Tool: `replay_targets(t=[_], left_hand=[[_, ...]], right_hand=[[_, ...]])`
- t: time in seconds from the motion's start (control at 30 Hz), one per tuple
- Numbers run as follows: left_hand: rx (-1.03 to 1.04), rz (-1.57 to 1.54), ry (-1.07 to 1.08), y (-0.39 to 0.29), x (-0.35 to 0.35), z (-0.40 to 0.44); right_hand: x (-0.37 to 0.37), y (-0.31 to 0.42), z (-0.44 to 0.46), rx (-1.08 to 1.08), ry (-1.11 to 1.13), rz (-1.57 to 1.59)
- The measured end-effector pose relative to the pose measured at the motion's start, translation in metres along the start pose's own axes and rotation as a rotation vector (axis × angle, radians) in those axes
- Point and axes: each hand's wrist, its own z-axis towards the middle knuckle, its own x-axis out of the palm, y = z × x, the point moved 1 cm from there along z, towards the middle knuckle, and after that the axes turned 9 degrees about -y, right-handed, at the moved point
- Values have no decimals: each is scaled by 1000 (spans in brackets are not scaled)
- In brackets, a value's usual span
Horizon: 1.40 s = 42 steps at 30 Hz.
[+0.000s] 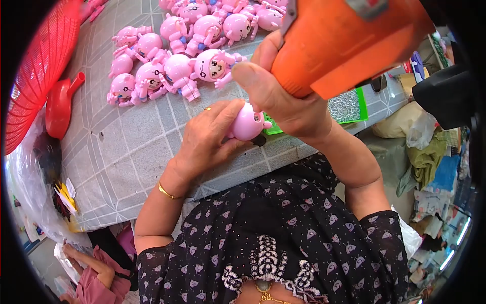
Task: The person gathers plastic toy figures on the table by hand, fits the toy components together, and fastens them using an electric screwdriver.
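My left hand is closed around a pink toy figure near the table's front edge. The toy's rounded back faces up, with a hole in it. My right hand grips a large orange power drill, held up close to the camera. Its working tip is hidden behind my right hand, so I cannot tell whether it touches the toy. Partly behind my right wrist sits a green tray filled with small silvery pieces, likely screws.
Several pink toy figures lie grouped on the grey tiled-pattern tablecloth. A red mesh basket and a red plastic piece are at the left. Another person's arm shows at lower left. Bags and cloth fill the right side.
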Motion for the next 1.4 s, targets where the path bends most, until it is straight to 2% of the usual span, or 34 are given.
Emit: replay_targets(t=[0.07,0.17,0.2,0.23,0.27,0.3,0.37,0.4,0.47,0.57,0.6,0.67,0.7,0.77,0.8,0.87,0.9,1.0,1.07,1.17,1.2,1.23,1.3,1.33,1.37,1.4], left_hand=[[0,29,16,0,0,-2],[-18,18,38,-2,-1,0],[-31,-1,6,-2,-1,2],[-43,-18,-26,-1,-1,4],[21,-11,-95,-3,1,6],[31,-6,-90,-4,2,7],[18,24,-98,-6,3,5],[28,29,-89,-4,4,3],[144,116,-132,2,6,1],[186,94,-164,-3,5,3],[121,38,-115,-5,2,2],[-314,-344,-90,-20,-3,0],[-329,-562,-119,-7,-1,-2],[-498,-1096,-222,-26,-10,10],[-484,-1134,-219,-21,-13,11],[-583,-1285,-207,-21,-20,6],[-555,-1283,-147,-18,-22,4],[-728,-1675,-206,-13,-31,0],[-724,-1845,-117,-25,-48,3],[-672,-1909,-139,-38,-85,-20],[-596,-1886,-203,-41,-103,-36],[-434,-1884,-178,-44,-121,-52],[-261,-1873,-362,-60,-154,-100],[-271,-1797,-653,-74,-167,-125],[-233,-1678,-699,-74,-177,-157],[-197,-1558,-733,-70,-184,-194]], right_hand=[[3,-4,3,-269,1,-41],[3,-1,3,-249,7,-52],[7,-5,-2,-35,-80,97],[-6,-10,3,-12,100,91],[-15,-9,3,112,57,215],[-19,-2,8,39,-14,236],[-35,12,22,69,-106,244],[-40,11,29,48,-241,409],[-54,13,30,25,-247,315],[-74,-1,25,25,-346,68],[-79,-8,20,52,-405,28],[-83,-8,8,131,-454,-122],[-88,-12,5,118,-461,-158],[-91,-12,-1,65,-467,-132],[-97,-15,-4,80,-442,-158],[-97,-7,-5,73,-447,-136],[-98,-7,-4,44,-428,-143],[-97,3,-3,36,-430,-102],[-104,-6,-3,6,-404,-147],[-104,-9,-3,3,-389,-174],[-108,-14,-3,-45,-363,-145],[-112,-19,-4,-134,-353,-217],[-115,-21,-3,-171,-331,-200],[-122,-25,-3,-232,-326,-171],[-121,-21,-4,-336,-311,-203],[-127,-25,-6,-332,-310,-208]])
